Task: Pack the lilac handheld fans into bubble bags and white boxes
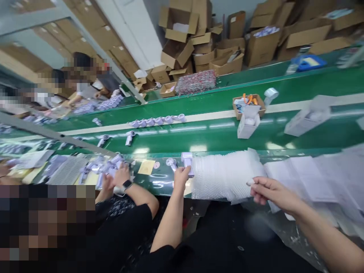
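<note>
My left hand [181, 177] is closed around a small lavender device [187, 159] at the near edge of the green bench, left of the bubble wrap. Just left of it lies a lavender handheld fan [171, 163] with a round head. A stack of clear bubble wrap sheets [224, 174] is spread between my two hands. My right hand [263, 189] is at the right end of that stack, thumb and fingers pinched together at a corner of white, filmy material; exactly what is between the fingertips is too small to tell.
Beside me on the left, a person's hands [121, 176] handle lavender parts. White sheets [315, 178] cover the bench at right. Beyond, the green conveyor [210, 132] carries lavender fans, an open white box [248, 123] and a small carton [260, 104]. Cardboard boxes stand behind.
</note>
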Demonstrator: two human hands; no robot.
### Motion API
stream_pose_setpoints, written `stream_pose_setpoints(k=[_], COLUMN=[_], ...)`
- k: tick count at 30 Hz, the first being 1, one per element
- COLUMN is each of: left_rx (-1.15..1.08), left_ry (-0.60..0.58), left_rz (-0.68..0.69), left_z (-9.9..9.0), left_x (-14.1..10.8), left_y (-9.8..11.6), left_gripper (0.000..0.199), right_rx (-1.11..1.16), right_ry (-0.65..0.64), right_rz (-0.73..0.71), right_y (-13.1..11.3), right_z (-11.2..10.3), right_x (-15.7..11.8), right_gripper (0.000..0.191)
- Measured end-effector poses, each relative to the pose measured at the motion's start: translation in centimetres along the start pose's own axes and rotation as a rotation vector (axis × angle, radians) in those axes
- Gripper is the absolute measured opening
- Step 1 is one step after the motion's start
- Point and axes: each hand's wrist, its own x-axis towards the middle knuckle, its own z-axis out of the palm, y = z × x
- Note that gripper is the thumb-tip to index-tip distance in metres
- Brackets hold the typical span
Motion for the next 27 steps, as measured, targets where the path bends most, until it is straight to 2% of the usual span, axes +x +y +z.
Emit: stream_pose_setpoints(k=[2, 4, 6, 7, 9, 11, 13, 15, 16, 18, 20, 22, 24, 27], left_rx=[-0.187, -0.296, -0.194, -0.111, 0.056, 0.286, 0.589, 0.899, 1.031, 1.195, 1.197, 1.080, 0.914, 0.635], left_ry=[-0.190, -0.497, -0.796, -0.887, -0.902, -0.799, -0.715, -0.747, -0.793, -0.858, -0.816, -0.692, -0.622, -0.661], left_rz=[0.110, 0.214, 0.354, 0.467, 0.768, 1.149, 1.519, 1.744, 1.772, 1.720, 1.622, 1.496, 1.334, 1.126], left_z=[2.5, 6.0, 9.6, 11.3, 14.4, 17.3, 20.3, 23.1, 24.3, 25.8, 26.2, 25.4, 24.2, 22.0], left_x=[-3.0, -6.9, -10.9, -12.5, -14.9, -15.9, -16.0, -15.8, -15.6, -15.2, -14.7, -14.1, -13.3, -12.6], left_y=[1.3, 2.6, 3.6, 4.0, 4.5, 4.8, 4.7, 4.5, 4.3, 4.4, 5.1, 6.4, 7.7, 8.9], left_gripper=[0.036, 0.039, 0.040, 0.039, 0.037, 0.038, 0.030, 0.018, 0.013, 0.009, 0.010, 0.014, 0.016, 0.003], right_rx=[0.324, 0.644, 0.841, 0.896, 0.965, 0.995, 0.985, 0.975, 0.982, 1.007, 1.003, 0.960, 0.914, 0.873], right_ry=[0.057, 0.111, 0.197, 0.281, 0.520, 0.734, 0.845, 0.859, 0.846, 0.804, 0.756, 0.701, 0.593, 0.373], right_rz=[0.053, -0.014, -0.112, -0.142, -0.158, -0.126, -0.063, 0.013, 0.040, 0.058, 0.037, 0.027, 0.018, -0.059], right_y=[2.2, 3.9, 5.2, 5.8, 7.2, 9.1, 11.1, 13.1, 13.9, 15.2, 15.8, 15.6, 14.6, 12.0], right_z=[1.2, 2.3, 2.8, 2.7, 2.0, 0.9, -0.1, -0.5, -0.4, -0.2, 0.2, 0.3, 0.1, -0.4], right_x=[-1.5, -2.4, -3.4, -4.1, -6.2, -8.9, -11.7, -13.9, -14.6, -15.3, -15.3, -14.9, -14.3, -12.6], right_gripper=[0.024, 0.030, 0.032, 0.032, 0.030, 0.032, 0.036, 0.040, 0.041, 0.042, 0.042, 0.042, 0.042, 0.049])
